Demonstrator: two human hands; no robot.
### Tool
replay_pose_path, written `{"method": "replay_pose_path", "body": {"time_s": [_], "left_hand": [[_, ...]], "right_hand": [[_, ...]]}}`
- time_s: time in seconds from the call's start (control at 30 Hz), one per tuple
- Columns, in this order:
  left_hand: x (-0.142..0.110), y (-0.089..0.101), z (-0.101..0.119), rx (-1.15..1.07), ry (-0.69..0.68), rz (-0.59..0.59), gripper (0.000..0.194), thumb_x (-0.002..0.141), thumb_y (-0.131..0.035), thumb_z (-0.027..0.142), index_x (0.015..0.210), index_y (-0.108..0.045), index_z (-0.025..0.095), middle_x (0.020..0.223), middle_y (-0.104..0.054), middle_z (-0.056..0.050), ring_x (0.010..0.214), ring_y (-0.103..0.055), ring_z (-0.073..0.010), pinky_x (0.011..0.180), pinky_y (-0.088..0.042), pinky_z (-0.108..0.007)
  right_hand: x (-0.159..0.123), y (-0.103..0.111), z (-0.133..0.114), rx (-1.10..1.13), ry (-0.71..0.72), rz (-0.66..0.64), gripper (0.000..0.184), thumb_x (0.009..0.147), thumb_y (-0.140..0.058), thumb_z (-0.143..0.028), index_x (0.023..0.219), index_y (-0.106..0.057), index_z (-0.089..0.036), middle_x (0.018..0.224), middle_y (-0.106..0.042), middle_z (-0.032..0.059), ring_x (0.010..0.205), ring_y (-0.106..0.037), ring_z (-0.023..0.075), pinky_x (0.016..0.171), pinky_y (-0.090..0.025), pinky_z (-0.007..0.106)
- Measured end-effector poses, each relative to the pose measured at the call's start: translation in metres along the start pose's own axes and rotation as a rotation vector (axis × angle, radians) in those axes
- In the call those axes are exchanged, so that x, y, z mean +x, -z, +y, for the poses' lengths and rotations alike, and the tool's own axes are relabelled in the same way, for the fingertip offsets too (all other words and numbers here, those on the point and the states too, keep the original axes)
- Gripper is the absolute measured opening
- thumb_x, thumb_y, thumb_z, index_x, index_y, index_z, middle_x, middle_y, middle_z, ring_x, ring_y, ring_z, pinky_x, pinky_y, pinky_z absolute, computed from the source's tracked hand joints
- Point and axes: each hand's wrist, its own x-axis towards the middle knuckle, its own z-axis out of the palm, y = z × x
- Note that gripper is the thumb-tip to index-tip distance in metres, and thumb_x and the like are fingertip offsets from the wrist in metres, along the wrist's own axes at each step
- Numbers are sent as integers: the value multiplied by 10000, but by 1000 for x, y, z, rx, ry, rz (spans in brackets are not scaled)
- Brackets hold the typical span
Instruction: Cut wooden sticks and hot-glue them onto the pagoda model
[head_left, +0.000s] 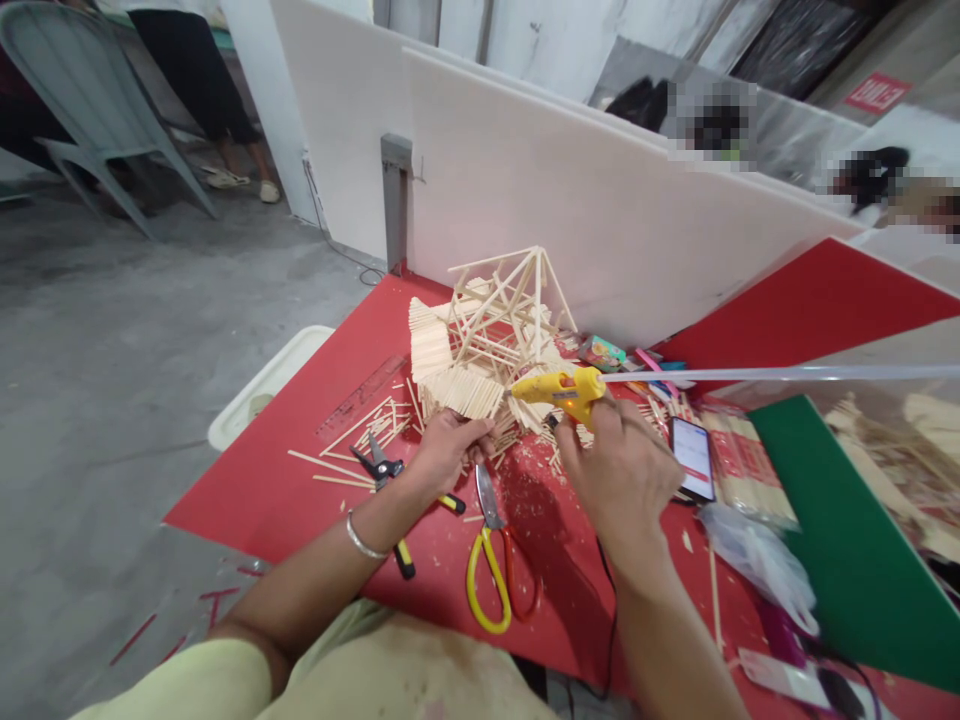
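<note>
My right hand [619,465] is wrapped round a yellow glue gun [559,388], with a long clear glue stick [780,374] running out of its back to the right. The gun's nozzle points left, close to a model of thin wooden sticks [461,390]. At the model's front edge, my left hand [454,448] has its fingers pinched together; whether a stick is between them is hidden. An open frame of sticks [525,290] rises at the model's back. Scissors [491,560] with yellow and red handles lie below my left hand, and cutting pliers [386,470] lie beside its wrist.
Loose sticks [382,425] and a clear ruler [364,398] lie on the red table [285,480]. At right are a phone [691,458], packed sticks [742,465], a plastic bag [757,560] and a green board [862,560]. A white partition [540,210] stands behind.
</note>
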Motion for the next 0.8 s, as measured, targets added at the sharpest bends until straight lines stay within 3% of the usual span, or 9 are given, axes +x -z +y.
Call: {"method": "replay_pose_path", "body": {"time_s": [0.5,0.8], "left_hand": [[4,3,0,-107,53,-38,302,709,-734,351,662,-672,59,504,-632,-56,377,-525,-78,374,-376,-178],[8,6,-3,-199,78,-50,258,754,-689,337,705,-607,97,648,-691,-90,434,-586,-97,366,-396,-184]], "right_hand": [[3,-1,-3,-7,-18,43,291,884,-557,-380,1068,-623,-166,818,-626,36,638,-469,146,599,-246,294],[2,-2,-4,16,-22,18,302,881,-551,-357,1113,-610,-173,902,-652,56,695,-512,160,630,-283,295]]}}
